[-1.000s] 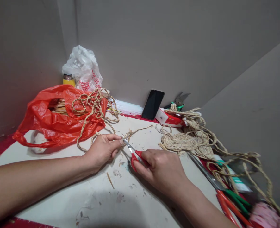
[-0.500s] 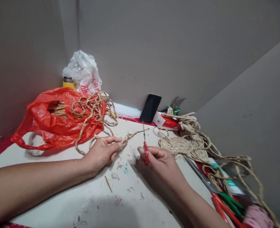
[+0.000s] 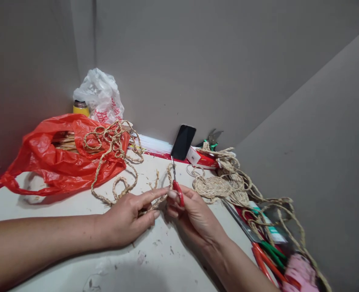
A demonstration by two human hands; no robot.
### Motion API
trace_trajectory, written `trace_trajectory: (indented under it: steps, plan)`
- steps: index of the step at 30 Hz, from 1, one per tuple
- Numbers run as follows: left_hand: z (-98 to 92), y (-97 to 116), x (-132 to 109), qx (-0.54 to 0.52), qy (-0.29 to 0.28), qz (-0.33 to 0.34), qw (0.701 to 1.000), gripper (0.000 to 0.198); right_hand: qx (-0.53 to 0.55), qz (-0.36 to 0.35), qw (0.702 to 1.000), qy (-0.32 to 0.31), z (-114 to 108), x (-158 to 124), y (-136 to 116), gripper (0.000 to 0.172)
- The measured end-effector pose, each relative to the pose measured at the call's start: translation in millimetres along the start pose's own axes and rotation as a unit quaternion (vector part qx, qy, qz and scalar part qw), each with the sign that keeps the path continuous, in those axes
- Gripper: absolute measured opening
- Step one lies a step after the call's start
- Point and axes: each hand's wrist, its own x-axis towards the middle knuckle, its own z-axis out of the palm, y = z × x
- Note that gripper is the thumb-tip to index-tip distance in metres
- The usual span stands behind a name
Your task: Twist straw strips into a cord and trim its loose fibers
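Observation:
My left hand point(image 3: 130, 217) pinches the frayed end of a braided straw rope point(image 3: 118, 184) that loops back over a red plastic bag point(image 3: 54, 156). My right hand point(image 3: 193, 215) is closed round small red-handled scissors point(image 3: 176, 184), blades pointing up and away, and its fingertips meet the left fingers at the rope end. Both hands rest on the white table point(image 3: 76, 259), touching each other.
A coiled straw mat point(image 3: 211, 186) and tangled rope point(image 3: 258, 202) lie right of the hands. A black phone point(image 3: 183, 142) leans on the wall beside pruning shears point(image 3: 212, 140). A white bag point(image 3: 100, 95) and yellow bottle point(image 3: 81, 108) stand at the back. Large red-and-green shears point(image 3: 261, 247) lie at the right.
The right hand turned the scissors from pointing at the rope to upright, then moved left until its fingers met the left hand at the rope end. The camera shifted slightly right.

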Motion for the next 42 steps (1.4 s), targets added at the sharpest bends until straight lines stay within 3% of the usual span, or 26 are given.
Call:
trace_trajectory:
  steps: [4,11,20,26,31,34,39,42]
  plan:
    - [-0.4,-3,0,0.056,0.042,0.022,0.997,0.055,-0.009,-0.047,0.998,0.035,-3,1,-5,0.022]
    - [-3.2,-9,3,0.149,0.126,0.048,0.98,0.031,0.02,-0.163,0.98,0.111,-12,4,-31,0.022]
    - [-13.1,-7,6,0.306,0.078,0.072,0.946,0.025,0.024,-0.276,0.941,0.193,-39,4,-63,0.021]
    - [-25.4,-12,12,0.383,0.116,0.083,0.913,0.035,0.039,-0.321,0.922,0.212,-28,-9,-82,0.022]
    - [-54.3,-19,24,0.435,0.173,0.035,0.883,0.048,0.098,-0.354,0.9,0.236,-25,-21,-99,0.022]
    - [-86.7,-26,27,0.482,0.183,-0.02,0.857,0.038,0.111,-0.37,0.884,0.264,-30,-26,-109,0.017]
    - [-140.1,-31,19,0.495,0.205,-0.084,0.84,0.024,0.129,-0.358,0.889,0.253,-32,-31,-115,0.019]
    - [-141.0,-12,16,0.486,0.222,-0.084,0.841,0.027,0.113,-0.348,0.902,0.229,-23,-33,-110,0.02]
